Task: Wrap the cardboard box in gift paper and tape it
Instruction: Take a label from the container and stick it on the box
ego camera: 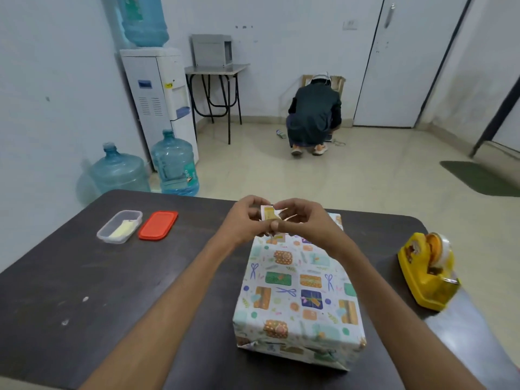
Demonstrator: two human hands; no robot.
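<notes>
Box point(298, 291): wrapped in printed gift paper, on dark table point(84, 277), right of centre; long axis runs near to far; near end folded shut.
Flap point(267, 213): loose paper at the box's far end, lifted just above that end.
Left hand point(246, 220) and right hand point(305, 222): fingertips meet over the far end, both pinching the flap; the box lies below and nearward of the grip.
Dispenser point(427, 274): yellow, tape roll mounted, at the right table edge, well apart from the box; right hand nearer, so judged the one to fetch tape.
Writing: none legible; bottle point(176, 164) label too small to read; paper shows pictures only.
</notes>
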